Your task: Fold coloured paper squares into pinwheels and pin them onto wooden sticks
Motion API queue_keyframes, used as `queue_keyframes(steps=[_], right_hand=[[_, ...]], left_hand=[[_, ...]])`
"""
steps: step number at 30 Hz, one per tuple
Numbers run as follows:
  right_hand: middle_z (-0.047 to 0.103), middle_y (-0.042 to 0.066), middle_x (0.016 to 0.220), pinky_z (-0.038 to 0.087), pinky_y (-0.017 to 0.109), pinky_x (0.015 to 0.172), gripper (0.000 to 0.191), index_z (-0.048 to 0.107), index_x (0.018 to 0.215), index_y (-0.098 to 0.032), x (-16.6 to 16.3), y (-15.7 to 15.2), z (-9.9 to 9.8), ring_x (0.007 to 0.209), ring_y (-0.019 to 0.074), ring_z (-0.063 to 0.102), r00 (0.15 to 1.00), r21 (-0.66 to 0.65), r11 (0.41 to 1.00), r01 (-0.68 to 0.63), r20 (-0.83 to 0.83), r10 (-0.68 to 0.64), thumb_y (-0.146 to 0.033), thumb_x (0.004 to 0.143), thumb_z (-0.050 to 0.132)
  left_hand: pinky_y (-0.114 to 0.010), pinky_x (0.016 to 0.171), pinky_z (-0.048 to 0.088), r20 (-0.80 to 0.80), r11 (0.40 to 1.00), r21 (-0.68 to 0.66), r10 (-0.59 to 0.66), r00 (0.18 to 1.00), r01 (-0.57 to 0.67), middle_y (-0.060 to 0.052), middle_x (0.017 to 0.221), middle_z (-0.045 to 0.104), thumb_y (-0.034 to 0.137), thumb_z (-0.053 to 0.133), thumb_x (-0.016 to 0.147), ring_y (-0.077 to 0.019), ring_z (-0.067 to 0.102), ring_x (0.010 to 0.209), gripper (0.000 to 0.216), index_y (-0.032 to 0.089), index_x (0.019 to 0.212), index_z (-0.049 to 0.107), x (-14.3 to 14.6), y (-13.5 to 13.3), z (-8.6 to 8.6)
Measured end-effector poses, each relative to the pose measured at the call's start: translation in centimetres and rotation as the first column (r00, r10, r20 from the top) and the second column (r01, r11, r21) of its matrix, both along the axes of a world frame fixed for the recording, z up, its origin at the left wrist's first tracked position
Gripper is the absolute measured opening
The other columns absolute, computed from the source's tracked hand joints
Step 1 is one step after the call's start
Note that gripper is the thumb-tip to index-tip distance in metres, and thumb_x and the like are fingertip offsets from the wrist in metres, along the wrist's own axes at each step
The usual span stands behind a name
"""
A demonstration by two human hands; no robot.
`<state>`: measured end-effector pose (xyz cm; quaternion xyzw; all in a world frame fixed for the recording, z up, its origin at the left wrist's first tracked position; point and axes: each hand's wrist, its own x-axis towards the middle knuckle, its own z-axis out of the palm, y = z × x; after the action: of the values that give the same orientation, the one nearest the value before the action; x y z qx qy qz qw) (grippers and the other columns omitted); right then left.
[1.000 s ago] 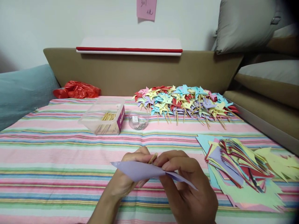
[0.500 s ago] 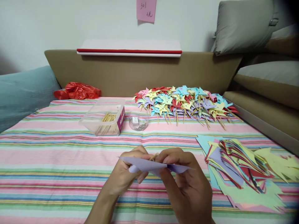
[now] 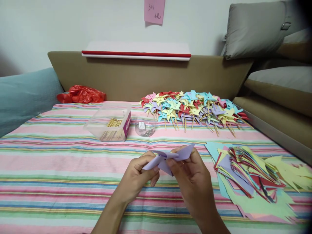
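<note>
one purple paper pinwheel (image 3: 165, 166) held: left hand (image 3: 136, 177) pinching a blade, right hand (image 3: 195, 178) pinching near centre, presumably to stop folds springing open.

- In my grip: a lilac paper pinwheel (image 3: 165, 165).
- Under my grip: a cloth (image 3: 73, 182) striped pink, white, green, blue, yellow.
- Beyond my grip, rightward: piled pinwheels (image 3: 190, 109), red, pale yellow, sky-blue, lilac.
- Right of my grip: paper cutouts (image 3: 246, 178), multicoloured.
</note>
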<state>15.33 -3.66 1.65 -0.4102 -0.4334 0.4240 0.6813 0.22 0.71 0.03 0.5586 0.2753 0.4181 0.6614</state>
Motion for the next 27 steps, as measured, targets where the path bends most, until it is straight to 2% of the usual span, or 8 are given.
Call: queue_keyframes(steps=[6, 10, 12, 14, 16, 18, 22, 27], right_hand=[[0.073, 0.008, 0.108, 0.056, 0.031, 0.079, 0.035, 0.059, 0.105, -0.022, 1.1, 1.7, -1.2, 0.096, 0.0206, 0.069, 0.992, -0.142, 0.990, -0.021, -0.126, 0.004, -0.038, 0.081, 0.079], [0.071, 0.007, 0.108, 0.057, 0.036, 0.084, 0.045, 0.059, 0.110, -0.022, 1.6, 2.5, -2.2, 0.097, 0.0218, 0.069, 0.984, -0.260, 0.966, 0.016, -0.168, -0.062, -0.050, 0.080, 0.077], [0.069, 0.005, 0.099, 0.057, 0.036, 0.081, 0.043, 0.061, 0.104, -0.022, 1.4, 2.5, -2.8, 0.090, 0.0207, 0.068, 0.997, -0.332, 0.943, 0.000, -0.074, -0.026, -0.060, 0.085, 0.066], [0.066, 0.003, 0.086, 0.055, 0.035, 0.076, 0.044, 0.064, 0.094, -0.020, 0.8, 2.3, -3.6, 0.079, 0.0191, 0.065, 0.983, -0.377, 0.922, -0.087, 0.118, 0.141, -0.063, 0.089, 0.058], [0.064, 0.002, 0.078, 0.051, 0.033, 0.072, 0.040, 0.065, 0.087, -0.019, -0.2, 1.9, -4.2, 0.074, 0.0181, 0.062, 0.904, -0.374, 0.906, -0.199, 0.287, 0.317, -0.057, 0.092, 0.056], [0.064, 0.002, 0.076, 0.048, 0.031, 0.070, 0.038, 0.063, 0.080, -0.018, -1.3, 1.6, -4.6, 0.073, 0.0176, 0.060, 0.849, -0.343, 0.904, -0.254, 0.368, 0.379, -0.051, 0.096, 0.052], [0.057, -0.001, 0.069, 0.042, 0.027, 0.064, 0.035, 0.054, 0.072, -0.020, -2.5, 1.4, -4.7, 0.067, 0.0153, 0.054, 0.806, -0.263, 0.944, -0.201, 0.504, 0.312, -0.039, 0.099, 0.045], [0.053, -0.003, 0.072, 0.036, 0.026, 0.064, 0.023, 0.050, 0.077, -0.021, -1.7, 1.2, -4.2, 0.066, 0.0135, 0.048, 0.661, -0.087, 0.993, -0.077, 0.741, 0.116, -0.029, 0.098, 0.048]], left_hand=[[-0.024, 0.063, 0.047, -0.157, 0.995, -0.092, 0.015, 0.988, -0.030, -0.007, 0.076, 0.074, 0.035, 0.071, 0.088, -0.0165, 0.067, 0.069, 0.021, 0.016, 0.094, 0.077, 0.6, -0.1, 0.9], [-0.028, 0.081, 0.056, -0.011, 0.942, -0.315, 0.121, 0.993, -0.118, -0.011, 0.098, 0.079, 0.028, 0.080, 0.081, -0.0206, 0.075, 0.090, 0.024, 0.015, 0.101, 0.077, 1.2, 0.2, 0.0], [-0.028, 0.092, 0.056, 0.102, 0.873, -0.438, 0.284, 0.953, -0.214, -0.011, 0.103, 0.079, 0.020, 0.082, 0.078, -0.0199, 0.075, 0.098, 0.022, 0.014, 0.099, 0.076, 1.4, 0.5, -0.6], [-0.026, 0.098, 0.055, 0.167, 0.803, -0.518, 0.432, 0.886, -0.294, -0.010, 0.107, 0.079, 0.012, 0.080, 0.079, -0.0180, 0.074, 0.103, 0.020, 0.014, 0.098, 0.074, 1.5, 0.8, -0.9], [-0.023, 0.097, 0.056, 0.171, 0.758, -0.553, 0.510, 0.843, -0.346, -0.010, 0.109, 0.078, 0.008, 0.077, 0.081, -0.0170, 0.073, 0.105, 0.019, 0.013, 0.099, 0.073, 1.7, 0.9, -1.0], [-0.021, 0.092, 0.058, 0.155, 0.742, -0.563, 0.527, 0.835, -0.364, -0.010, 0.112, 0.078, 0.007, 0.073, 0.085, -0.0172, 0.073, 0.106, 0.020, 0.013, 0.104, 0.072, 1.8, 0.8, -1.0], [-0.018, 0.087, 0.060, 0.156, 0.737, -0.563, 0.540, 0.827, -0.375, -0.011, 0.118, 0.076, 0.004, 0.067, 0.089, -0.0169, 0.073, 0.109, 0.024, 0.013, 0.110, 0.069, 1.9, 0.7, -0.6], [-0.020, 0.093, 0.059, 0.194, 0.739, -0.568, 0.548, 0.814, -0.362, -0.009, 0.119, 0.074, 0.001, 0.064, 0.089, -0.0164, 0.073, 0.108, 0.022, 0.013, 0.107, 0.069, 2.0, 0.7, -0.3]])
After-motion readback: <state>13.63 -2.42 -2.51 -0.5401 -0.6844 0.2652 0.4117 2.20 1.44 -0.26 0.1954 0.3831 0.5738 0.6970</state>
